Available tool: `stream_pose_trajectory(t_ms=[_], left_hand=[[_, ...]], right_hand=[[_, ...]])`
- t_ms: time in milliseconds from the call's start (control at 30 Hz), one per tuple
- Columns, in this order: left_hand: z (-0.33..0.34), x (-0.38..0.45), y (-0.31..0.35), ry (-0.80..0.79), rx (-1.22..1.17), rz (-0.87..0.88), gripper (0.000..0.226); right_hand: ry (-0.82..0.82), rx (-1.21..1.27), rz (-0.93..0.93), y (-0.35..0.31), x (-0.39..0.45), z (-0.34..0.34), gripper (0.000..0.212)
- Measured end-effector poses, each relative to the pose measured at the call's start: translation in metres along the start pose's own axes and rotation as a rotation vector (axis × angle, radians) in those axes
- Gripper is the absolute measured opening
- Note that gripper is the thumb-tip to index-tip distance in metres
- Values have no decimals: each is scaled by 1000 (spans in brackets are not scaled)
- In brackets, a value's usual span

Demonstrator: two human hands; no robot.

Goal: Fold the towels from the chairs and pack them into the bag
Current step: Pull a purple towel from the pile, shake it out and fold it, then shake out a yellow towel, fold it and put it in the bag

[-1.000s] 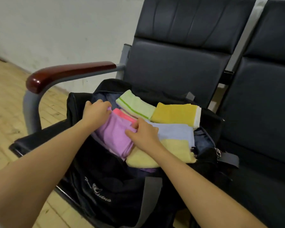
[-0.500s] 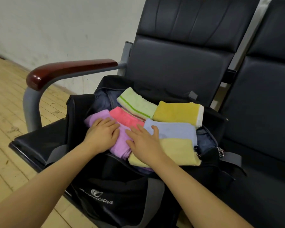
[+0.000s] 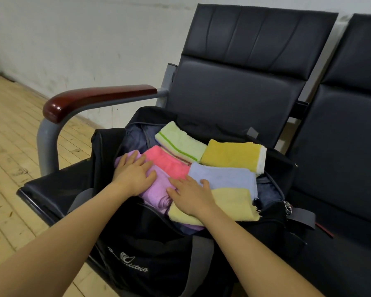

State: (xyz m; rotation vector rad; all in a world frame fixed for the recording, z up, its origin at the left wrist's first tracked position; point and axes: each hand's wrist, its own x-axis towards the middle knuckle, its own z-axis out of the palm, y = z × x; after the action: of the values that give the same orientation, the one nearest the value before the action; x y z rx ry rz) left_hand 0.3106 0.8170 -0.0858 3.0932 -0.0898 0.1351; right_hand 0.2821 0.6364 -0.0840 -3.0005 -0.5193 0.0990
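A black bag (image 3: pixel 150 249) stands open on the left chair seat, filled with several folded towels. My left hand (image 3: pixel 133 172) lies flat on the purple towel (image 3: pixel 156 191), fingers straight. My right hand (image 3: pixel 191 194) presses flat where the purple towel meets the pale yellow towel (image 3: pixel 234 202) and the light blue towel (image 3: pixel 225 175). Behind them lie a pink towel (image 3: pixel 167 160), a light green striped towel (image 3: pixel 180 142) and a mustard yellow towel (image 3: pixel 231 154).
The left chair has a dark red armrest (image 3: pixel 94 98) on a grey metal frame. A second black chair (image 3: pixel 347 146) stands to the right. A white wall runs behind, with wooden floor (image 3: pixel 13 146) at the left.
Both hands pushed the purple towel into the bag beside the pink one, then flattened out on top of it. The view has shifted slightly.
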Motion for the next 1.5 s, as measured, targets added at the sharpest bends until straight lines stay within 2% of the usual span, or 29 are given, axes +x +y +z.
stream_pose_trajectory(t_ms=[100,200,267,333,600,767,967,1300,1500], left_hand=[[-9,-5,7,97,-62,-1,49],[-26,-14,27,205,-175,18,37],[-37,-21,43,225,-209,53,37],[-49,-28,64,257,-229,94,46],[-86,-65,212,314,-324,406,37],[-90,-104,333,291,-341,629,38],[-86,-159,473,232,-351,845,39],[-63,-243,676,36,-515,1099,38],[-38,-283,769,-38,-512,1195,36]], right_hand=[[119,82,16,3,-10,-16,42],[278,-57,-10,13,-30,-36,36],[348,-86,0,25,-46,-52,35],[399,-77,47,40,-66,-68,32],[522,-98,261,133,-187,-97,28],[550,-62,449,215,-293,-95,38],[557,-77,695,305,-414,-88,37],[562,-13,1098,425,-581,-62,34],[437,-124,1318,470,-650,-39,44]])
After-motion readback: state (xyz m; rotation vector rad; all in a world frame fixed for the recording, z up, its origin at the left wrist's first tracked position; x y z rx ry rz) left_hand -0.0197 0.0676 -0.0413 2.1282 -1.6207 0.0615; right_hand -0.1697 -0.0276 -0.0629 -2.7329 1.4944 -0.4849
